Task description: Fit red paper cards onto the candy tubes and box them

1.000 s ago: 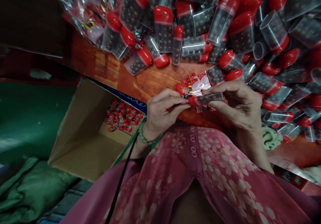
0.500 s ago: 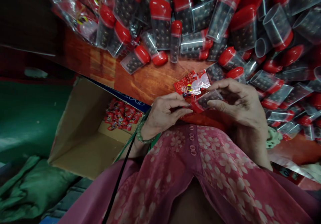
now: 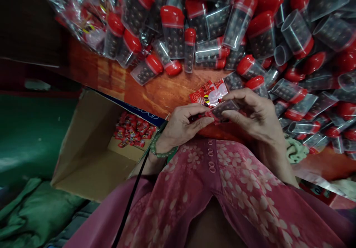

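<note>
Between my two hands lies a small clear plastic tube (image 3: pixel 224 108) with dark beads inside and a red end. My left hand (image 3: pixel 187 126) pinches the red end with thumb and forefinger. The clear body is gripped by my right hand (image 3: pixel 250 115), its thumb below and fingers above. Just beyond the tube, a red printed packet (image 3: pixel 213 93) with a white and yellow picture rests on the table. My fingers cover part of the tube's red end.
Many red-capped tubes (image 3: pixel 260 33) of dark beads are heaped across the far and right side of the wooden table (image 3: pixel 108 73). A clear bag (image 3: pixel 86 22) of red packets lies far left. Below the table's left edge, an open cardboard box (image 3: pixel 91 166) contains small red packets (image 3: pixel 133 128).
Both hands keep their hold on the tube, which has tilted slightly, and my left fingers now cover more of its red end. The whole view has shifted a little.
</note>
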A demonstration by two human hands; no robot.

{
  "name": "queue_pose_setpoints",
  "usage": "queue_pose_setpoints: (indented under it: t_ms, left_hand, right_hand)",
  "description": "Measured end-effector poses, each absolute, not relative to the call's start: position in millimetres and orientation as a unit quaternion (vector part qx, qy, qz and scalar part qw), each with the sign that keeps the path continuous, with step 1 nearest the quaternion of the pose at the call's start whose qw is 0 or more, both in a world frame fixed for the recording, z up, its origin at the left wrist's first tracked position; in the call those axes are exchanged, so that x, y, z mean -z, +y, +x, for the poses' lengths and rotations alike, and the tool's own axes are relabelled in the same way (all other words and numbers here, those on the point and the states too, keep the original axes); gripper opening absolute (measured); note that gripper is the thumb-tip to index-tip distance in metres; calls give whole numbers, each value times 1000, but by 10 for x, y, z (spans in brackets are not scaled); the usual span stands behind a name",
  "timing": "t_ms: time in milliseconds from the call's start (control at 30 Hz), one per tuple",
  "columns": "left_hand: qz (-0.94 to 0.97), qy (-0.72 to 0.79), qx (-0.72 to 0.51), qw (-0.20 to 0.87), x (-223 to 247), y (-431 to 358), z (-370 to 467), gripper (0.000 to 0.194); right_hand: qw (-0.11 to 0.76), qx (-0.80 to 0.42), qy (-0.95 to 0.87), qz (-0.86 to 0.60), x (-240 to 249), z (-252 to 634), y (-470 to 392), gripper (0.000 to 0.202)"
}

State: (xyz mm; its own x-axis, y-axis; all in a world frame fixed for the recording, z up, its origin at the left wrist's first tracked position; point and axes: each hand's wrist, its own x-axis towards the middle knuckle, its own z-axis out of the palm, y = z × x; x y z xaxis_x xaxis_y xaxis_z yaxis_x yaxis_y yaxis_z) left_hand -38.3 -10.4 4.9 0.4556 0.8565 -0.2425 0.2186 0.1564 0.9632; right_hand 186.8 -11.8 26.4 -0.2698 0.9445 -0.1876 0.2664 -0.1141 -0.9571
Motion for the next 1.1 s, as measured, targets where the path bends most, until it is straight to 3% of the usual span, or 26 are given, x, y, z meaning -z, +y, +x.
queue_pose_setpoints:
  t_ms: [167,300,433,533,633,833,900,1000,1100]
  left_hand:
    - [608,461,-262,590,-81,-94,-357,33]
    - [579,518,-312,547,-103,-127,-401,47]
    - [593,518,-314,530,-112,-129,-431,27]
    - [591,508,-282,560,-126,-95,-405,27]
    - [558,509,-263,600,-141,-59,-380,34]
    - [350,395,-456,717,-58,-123,-353,74]
    - [318,379,-465,735,-41,-173,-293,70]
    - [287,410,-473,725,-62,-214,-153,44]
    - [259,448,-482,707,-94,-192,-11,33]
  right_hand:
    - [333,-556,-570,-505,-210,1855,-153,21]
    - [391,-549,-516,-529,-169,1803,-227,23]
    - [391,-535,-533,-526,-164,1770,-301,21]
    - [389,-525,-541,-529,-170,1765,-328,20]
    - [417,-571,-471,-527,-159,1740,-328,22]
    - [469,-642,-332,-507,-91,1651,-312,35]
    - [471,-661,-318,-489,-88,1625,-305,34]
    - [462,-679,-328,-467,-116,1597,-312,34]
    - [438,-659,-384,-476,-138,1603,-354,30]
